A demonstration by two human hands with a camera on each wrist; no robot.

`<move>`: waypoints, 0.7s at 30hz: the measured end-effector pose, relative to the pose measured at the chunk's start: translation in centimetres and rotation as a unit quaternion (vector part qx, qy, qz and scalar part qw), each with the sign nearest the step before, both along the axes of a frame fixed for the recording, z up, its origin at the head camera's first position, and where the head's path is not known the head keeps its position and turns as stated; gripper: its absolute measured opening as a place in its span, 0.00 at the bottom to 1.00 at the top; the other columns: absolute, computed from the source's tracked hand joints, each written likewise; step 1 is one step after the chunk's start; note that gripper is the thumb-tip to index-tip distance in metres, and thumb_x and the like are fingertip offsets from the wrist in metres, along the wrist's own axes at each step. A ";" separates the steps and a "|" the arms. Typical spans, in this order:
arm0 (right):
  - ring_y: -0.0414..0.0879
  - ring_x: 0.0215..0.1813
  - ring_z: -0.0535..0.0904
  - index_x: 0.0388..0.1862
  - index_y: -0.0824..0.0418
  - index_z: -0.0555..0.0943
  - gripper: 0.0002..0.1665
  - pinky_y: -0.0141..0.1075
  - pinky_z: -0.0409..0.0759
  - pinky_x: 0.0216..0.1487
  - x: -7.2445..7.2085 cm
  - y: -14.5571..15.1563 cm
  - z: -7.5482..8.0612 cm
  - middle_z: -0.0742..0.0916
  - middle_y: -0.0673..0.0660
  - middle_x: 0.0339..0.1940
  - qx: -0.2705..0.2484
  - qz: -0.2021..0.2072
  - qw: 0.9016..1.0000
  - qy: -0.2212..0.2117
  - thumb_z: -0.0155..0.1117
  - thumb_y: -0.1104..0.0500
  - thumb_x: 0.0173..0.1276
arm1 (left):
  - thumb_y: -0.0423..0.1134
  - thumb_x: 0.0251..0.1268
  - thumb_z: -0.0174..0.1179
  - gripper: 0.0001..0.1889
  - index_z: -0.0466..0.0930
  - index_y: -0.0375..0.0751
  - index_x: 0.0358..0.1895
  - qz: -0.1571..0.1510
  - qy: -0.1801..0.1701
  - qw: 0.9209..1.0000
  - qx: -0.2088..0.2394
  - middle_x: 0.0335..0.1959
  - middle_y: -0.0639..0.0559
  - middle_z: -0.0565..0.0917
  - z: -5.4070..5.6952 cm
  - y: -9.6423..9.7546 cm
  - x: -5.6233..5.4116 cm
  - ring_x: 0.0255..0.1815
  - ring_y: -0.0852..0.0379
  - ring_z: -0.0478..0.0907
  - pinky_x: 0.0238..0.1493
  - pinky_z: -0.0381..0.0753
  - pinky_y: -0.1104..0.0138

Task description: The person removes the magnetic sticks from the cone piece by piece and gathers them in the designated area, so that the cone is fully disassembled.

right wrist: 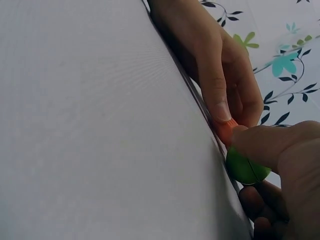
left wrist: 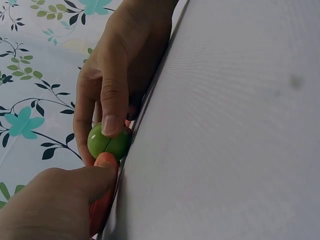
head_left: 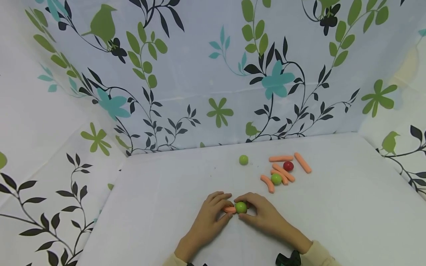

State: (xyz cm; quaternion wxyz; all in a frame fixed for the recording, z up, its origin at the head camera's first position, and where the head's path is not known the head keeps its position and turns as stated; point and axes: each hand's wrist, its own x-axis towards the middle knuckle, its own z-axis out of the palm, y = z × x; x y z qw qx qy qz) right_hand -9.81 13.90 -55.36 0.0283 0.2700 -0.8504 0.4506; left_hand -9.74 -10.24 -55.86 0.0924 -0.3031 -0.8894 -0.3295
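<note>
My left hand (head_left: 211, 214) pinches an orange stick (head_left: 229, 210) between thumb and fingers, low over the white table. Its end meets a green ball (head_left: 241, 207), which my right hand (head_left: 263, 216) grips between thumb and forefinger. A dark seam line crosses the ball (left wrist: 107, 142) in the left wrist view, with the right thumb lying on top. In the right wrist view the stick (right wrist: 225, 131) runs from the left thumb to the ball (right wrist: 247, 167). Beyond the ball a small reddish bit peeks out by the right fingers, mostly hidden.
Farther back on the white table (head_left: 179, 177), to the right, several orange sticks (head_left: 303, 163) lie around a red ball (head_left: 288, 166) and a second green ball (head_left: 276, 179). Another green ball (head_left: 243, 159) sits alone to their left. A leaf-patterned cloth (head_left: 199, 74) hangs behind the table.
</note>
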 end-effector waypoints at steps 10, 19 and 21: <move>0.32 0.46 0.78 0.60 0.47 0.83 0.22 0.34 0.80 0.51 -0.2 -0.2 0.3 0.87 0.39 0.51 0.014 -0.005 1.000 0.020 0.75 0.52 0.68 | 0.47 0.73 0.66 0.09 0.83 0.59 0.52 0.000 0.000 1.000 0.002 0.69 0.56 0.80 0.4 -0.1 -0.1 0.75 0.49 0.70 0.74 0.69 0.45; 0.32 0.47 0.78 0.59 0.46 0.83 0.22 0.34 0.80 0.51 -0.1 0.0 0.3 0.87 0.38 0.50 0.014 -0.008 1.000 0.015 0.76 0.53 0.67 | 0.48 0.74 0.64 0.08 0.82 0.61 0.52 0.001 -0.001 1.000 -0.002 0.70 0.57 0.80 0.1 0.0 0.0 0.76 0.50 0.70 0.74 0.70 0.45; 0.32 0.47 0.78 0.59 0.45 0.83 0.22 0.34 0.79 0.52 0.0 -0.1 0.2 0.87 0.38 0.50 0.015 -0.007 1.000 0.011 0.76 0.52 0.67 | 0.48 0.74 0.65 0.08 0.83 0.61 0.52 0.001 0.001 1.000 -0.003 0.70 0.57 0.80 0.0 -0.1 0.1 0.75 0.50 0.70 0.73 0.70 0.44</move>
